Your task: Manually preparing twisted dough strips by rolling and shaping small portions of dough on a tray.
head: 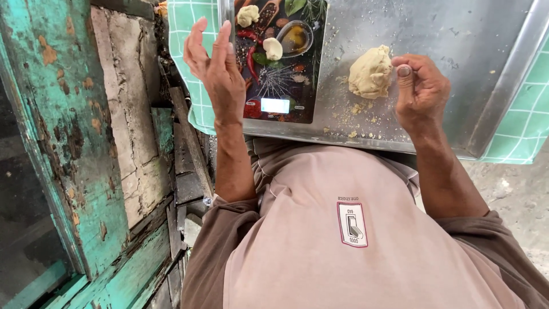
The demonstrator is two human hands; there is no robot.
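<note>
From my remote seat I saw the right hand (420, 91) curled at the edge of a pale lump of dough (372, 72), its fingers bent in against the dough's side as if pinching at it; I could not tell whether that grip had actually closed on a piece or only pressed against the mass. The lump sat on the bare steel tray (446, 34), which probably served as the working surface since crumbs (357, 111) lay scattered just below the dough.

The left hand (214, 68) was raised with its grip open and empty, fingers spread, hovering at the left edge of the kitchen scale (280, 86). Two small dough balls (273, 48) rested on the scale's printed top, one above the other, well apart from the big lump; I judged they had been set there to be weighed as portions.

The tray lay over a green checked cloth (526, 126) on the bench. The dough looked matte, creamy yellow, rough and crumbly at its surface, with a lumpy outline, rather dry than sticky.
</note>
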